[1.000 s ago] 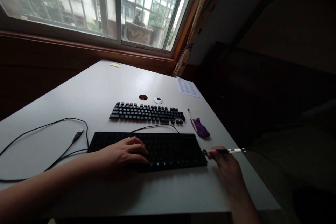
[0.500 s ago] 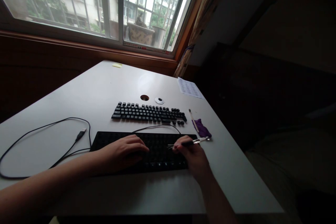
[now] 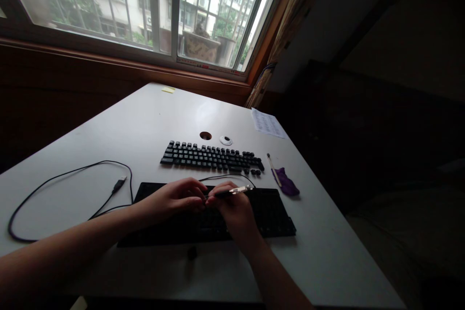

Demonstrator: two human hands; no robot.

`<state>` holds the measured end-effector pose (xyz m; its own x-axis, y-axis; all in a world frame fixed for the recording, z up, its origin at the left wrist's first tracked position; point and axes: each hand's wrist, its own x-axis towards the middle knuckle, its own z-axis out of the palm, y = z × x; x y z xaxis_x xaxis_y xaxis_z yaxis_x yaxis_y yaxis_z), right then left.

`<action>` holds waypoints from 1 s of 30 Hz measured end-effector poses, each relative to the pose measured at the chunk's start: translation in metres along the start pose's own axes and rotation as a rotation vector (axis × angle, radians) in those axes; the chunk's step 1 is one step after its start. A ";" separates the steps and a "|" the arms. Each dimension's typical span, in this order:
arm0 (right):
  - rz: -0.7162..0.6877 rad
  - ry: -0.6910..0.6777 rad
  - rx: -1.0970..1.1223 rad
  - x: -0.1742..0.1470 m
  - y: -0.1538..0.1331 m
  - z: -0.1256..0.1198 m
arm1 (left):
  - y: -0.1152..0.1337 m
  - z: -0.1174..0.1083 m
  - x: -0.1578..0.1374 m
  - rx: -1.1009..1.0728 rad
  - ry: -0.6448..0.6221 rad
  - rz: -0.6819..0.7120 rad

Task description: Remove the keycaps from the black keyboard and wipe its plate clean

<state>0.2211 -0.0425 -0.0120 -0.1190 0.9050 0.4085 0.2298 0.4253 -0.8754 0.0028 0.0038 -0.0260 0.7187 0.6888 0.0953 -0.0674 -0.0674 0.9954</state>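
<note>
Clearly gripping the tool (image 3: 232,191) over the keyboard (image 3: 276,209) with the closed fingers of the right hand (image 3: 235,210), bright end toward 3 o'clock. Curling the left hand (image 3: 181,197) over the keyboard, at 9 o'clock from the right hand, with fingers bent just beside the tool's tip; cannot tell whether closed on anything. Outward from the keyboard, showing keys (image 3: 210,157) in rows at 12 o'clock, a cloth (image 3: 289,185) with a stick (image 3: 275,173) against it at 2, a plug (image 3: 118,185) at 10, a dark piece (image 3: 192,253) at 7, too dim to name

Room right of keyboard (image 3: 211,226), cable (image 3: 118,185) left
</note>
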 end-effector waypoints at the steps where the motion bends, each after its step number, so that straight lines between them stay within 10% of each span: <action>1: -0.014 0.022 -0.066 0.000 0.003 0.000 | -0.001 0.000 0.000 0.071 0.037 0.018; 9: -0.001 0.142 -0.298 -0.004 0.008 -0.003 | 0.011 0.000 -0.002 0.578 0.178 0.190; 30: -0.157 0.116 -0.496 0.008 0.028 0.001 | 0.004 -0.015 0.006 0.724 0.115 0.479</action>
<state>0.2258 -0.0228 -0.0336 -0.0875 0.8133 0.5752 0.6503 0.4840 -0.5855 -0.0034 0.0190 -0.0213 0.6484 0.5350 0.5417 0.1395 -0.7829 0.6062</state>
